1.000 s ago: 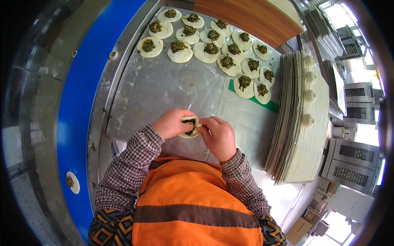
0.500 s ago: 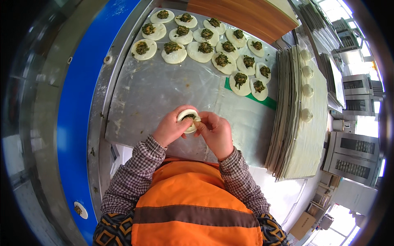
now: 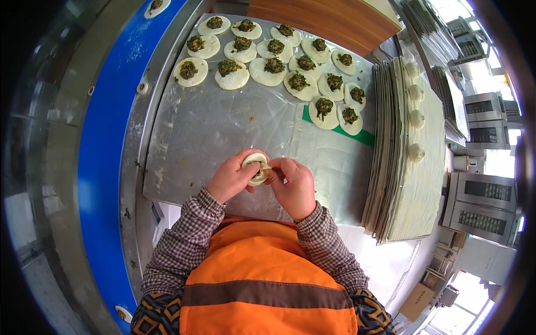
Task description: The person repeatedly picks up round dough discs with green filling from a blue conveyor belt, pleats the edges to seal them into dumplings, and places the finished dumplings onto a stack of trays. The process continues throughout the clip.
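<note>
Between my hands, above the near part of the metal table (image 3: 223, 134), is a round dough wrapper (image 3: 249, 161) with dark green filling inside. My left hand (image 3: 230, 177) cups it from the left, its thumb pressed onto the filling. The fingers of my right hand (image 3: 294, 187) pinch the wrapper's right edge, where the dough gathers into a fold. Part of the wrapper is hidden by my fingers. Farther back lie several flat dough rounds (image 3: 267, 72), each topped with a mound of chopped green filling (image 3: 228, 67).
At the left runs a blue conveyor belt (image 3: 103, 167) carrying a filled dough round (image 3: 156, 8) at its far end. To the right stands a tall stack of trays (image 3: 391, 167) with several finished buns (image 3: 417, 119) on top. A wooden board (image 3: 329, 22) borders the back.
My right fingers have shifted slightly along the wrapper's edge, and its opening looks a little narrower. Another filled round has come into view at the belt's far end; the near one has moved closer.
</note>
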Demonstrator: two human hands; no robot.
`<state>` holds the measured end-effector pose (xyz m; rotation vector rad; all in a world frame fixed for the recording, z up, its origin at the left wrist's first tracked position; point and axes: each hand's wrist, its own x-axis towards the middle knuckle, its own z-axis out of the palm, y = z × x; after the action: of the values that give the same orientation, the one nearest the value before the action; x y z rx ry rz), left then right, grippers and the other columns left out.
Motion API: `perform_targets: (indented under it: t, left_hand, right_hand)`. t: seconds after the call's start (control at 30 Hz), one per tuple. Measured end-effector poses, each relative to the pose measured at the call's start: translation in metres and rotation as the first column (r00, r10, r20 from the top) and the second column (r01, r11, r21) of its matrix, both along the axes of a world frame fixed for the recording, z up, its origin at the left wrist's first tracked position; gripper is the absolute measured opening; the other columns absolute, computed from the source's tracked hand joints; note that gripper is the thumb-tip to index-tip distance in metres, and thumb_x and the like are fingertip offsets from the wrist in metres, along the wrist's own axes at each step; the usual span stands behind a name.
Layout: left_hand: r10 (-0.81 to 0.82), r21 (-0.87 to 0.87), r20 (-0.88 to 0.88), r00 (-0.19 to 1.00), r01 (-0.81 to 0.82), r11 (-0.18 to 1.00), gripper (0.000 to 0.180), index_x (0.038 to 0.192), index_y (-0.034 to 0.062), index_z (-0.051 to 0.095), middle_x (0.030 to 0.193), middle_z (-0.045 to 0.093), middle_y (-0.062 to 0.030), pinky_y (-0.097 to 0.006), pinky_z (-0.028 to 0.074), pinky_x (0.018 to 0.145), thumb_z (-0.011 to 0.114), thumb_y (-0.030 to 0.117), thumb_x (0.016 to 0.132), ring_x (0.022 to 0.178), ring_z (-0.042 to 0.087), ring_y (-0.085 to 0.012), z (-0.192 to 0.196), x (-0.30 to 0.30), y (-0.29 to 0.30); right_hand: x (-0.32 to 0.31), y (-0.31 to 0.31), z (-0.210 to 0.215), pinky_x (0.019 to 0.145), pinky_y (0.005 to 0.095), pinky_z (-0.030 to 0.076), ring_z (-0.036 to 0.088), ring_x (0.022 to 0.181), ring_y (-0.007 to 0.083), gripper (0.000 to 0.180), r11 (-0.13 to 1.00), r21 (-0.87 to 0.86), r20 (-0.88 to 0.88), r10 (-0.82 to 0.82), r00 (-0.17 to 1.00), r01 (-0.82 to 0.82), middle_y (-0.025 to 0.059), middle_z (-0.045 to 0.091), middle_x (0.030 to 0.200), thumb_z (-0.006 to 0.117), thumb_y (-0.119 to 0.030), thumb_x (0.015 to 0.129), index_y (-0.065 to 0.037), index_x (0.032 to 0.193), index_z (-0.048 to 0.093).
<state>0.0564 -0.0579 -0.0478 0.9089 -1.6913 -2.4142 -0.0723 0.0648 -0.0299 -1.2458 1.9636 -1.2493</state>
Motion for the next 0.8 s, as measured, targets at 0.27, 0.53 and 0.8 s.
perform_targets:
  t: [0.27, 0.53, 0.8]
  left_hand:
    - [0.231, 0.316, -0.247, 0.941, -0.148, 0.937, 0.041, 0.123, 0.0022, 0.055, 0.101, 0.064, -0.0058, -0.030, 0.052, 0.079, 0.049, 0.035, 0.100, 0.087, 0.062, -0.0147, -0.006, -0.003, 0.005]
    - [0.438, 0.129, -0.148, 0.887, -0.422, 0.897, 0.055, 0.102, 0.0050, 0.058, 0.080, 0.061, -0.0022, -0.023, 0.043, 0.048, 0.034, 0.055, 0.100, 0.063, 0.056, -0.0089, -0.021, -0.008, 0.023]
    - [0.105, 0.190, -0.096, 0.990, -0.085, 0.978, 0.064, 0.096, 0.0053, 0.059, 0.069, 0.058, -0.0009, -0.023, 0.037, 0.042, 0.025, 0.060, 0.099, 0.051, 0.050, -0.0083, -0.016, -0.001, -0.001]
  right_hand:
    - [0.001, -0.001, -0.004, 0.057, 0.0277, 0.051, 0.068, 0.066, 0.0182, 0.012, 0.996, 0.003, 0.430, -0.085, 0.899, 0.093, 0.0120, 0.067, 0.077, 0.065, 0.000, 0.085, 0.002, 0.096, 0.060]
    - [0.002, -0.007, -0.001, 0.058, 0.0283, 0.051, 0.067, 0.067, 0.0181, 0.007, 0.977, -0.214, -0.291, -0.055, 0.955, -0.009, 0.0112, 0.066, 0.080, 0.064, -0.001, 0.086, 0.002, 0.091, 0.061]
    - [0.000, -0.004, 0.003, 0.061, 0.0245, 0.050, 0.059, 0.068, 0.0097, 0.020, 0.997, -0.051, 0.246, -0.040, 0.969, 0.054, 0.0028, 0.062, 0.079, 0.067, 0.003, 0.082, 0.001, 0.101, 0.062]
